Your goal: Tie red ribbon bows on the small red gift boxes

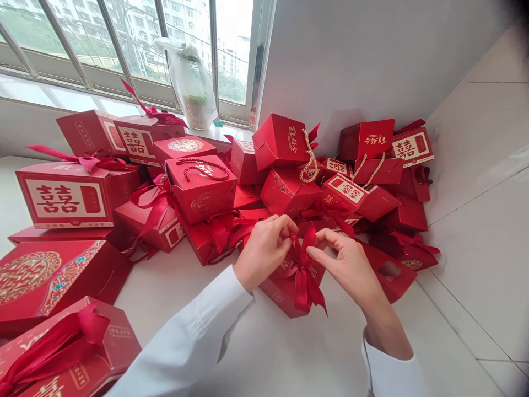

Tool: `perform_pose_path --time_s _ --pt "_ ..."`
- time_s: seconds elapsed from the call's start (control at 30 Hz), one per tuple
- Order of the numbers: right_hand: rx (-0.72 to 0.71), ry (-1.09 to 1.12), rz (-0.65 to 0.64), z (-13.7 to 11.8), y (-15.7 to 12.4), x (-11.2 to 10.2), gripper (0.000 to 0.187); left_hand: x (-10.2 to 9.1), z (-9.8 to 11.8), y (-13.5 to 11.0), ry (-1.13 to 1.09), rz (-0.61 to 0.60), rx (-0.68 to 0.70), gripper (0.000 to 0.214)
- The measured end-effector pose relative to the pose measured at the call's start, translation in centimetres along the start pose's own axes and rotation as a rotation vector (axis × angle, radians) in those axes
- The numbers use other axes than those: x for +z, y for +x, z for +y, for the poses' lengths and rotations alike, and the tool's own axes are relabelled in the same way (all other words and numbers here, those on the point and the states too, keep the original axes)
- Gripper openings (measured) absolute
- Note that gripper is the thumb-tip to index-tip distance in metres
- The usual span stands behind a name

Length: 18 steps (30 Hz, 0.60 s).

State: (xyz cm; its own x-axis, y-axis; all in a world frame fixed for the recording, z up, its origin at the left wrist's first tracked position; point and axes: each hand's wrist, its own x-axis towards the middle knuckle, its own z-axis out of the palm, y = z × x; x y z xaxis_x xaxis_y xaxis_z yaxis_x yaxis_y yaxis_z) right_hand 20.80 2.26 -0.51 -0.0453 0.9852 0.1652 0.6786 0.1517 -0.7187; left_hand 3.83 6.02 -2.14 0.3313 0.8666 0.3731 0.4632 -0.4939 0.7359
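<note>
A small red gift box (285,292) sits on the white floor (289,353) just in front of me. A dark red ribbon bow (303,270) is on its top, with tails hanging over the near side. My left hand (264,248) pinches the bow's left loop with closed fingers. My right hand (351,264) pinches the right loop between thumb and forefinger. Both arms wear white sleeves.
Several red gift boxes (202,187) with gold characters, rope handles and ribbons are heaped against the wall and window. Larger boxes (68,196) stack at the left, two more (61,353) lie at the near left. A bagged plant (194,82) stands on the sill.
</note>
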Motion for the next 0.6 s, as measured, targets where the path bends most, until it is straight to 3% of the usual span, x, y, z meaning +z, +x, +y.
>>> perform_pose_path --time_s 0.3,0.47,0.6 --pt "0.081 -0.098 -0.073 -0.2 -0.1 -0.4 0.01 -0.8 0.1 -0.4 0.114 -0.048 -0.08 0.031" --pt "0.091 -0.104 -0.095 -0.2 -0.2 -0.5 0.011 -1.7 2.0 -1.0 0.155 -0.067 0.027 0.035" --pt "0.086 -0.121 -0.097 -0.1 -0.2 -0.5 0.012 -1.3 4.2 -1.9 0.214 -0.298 0.093 0.009"
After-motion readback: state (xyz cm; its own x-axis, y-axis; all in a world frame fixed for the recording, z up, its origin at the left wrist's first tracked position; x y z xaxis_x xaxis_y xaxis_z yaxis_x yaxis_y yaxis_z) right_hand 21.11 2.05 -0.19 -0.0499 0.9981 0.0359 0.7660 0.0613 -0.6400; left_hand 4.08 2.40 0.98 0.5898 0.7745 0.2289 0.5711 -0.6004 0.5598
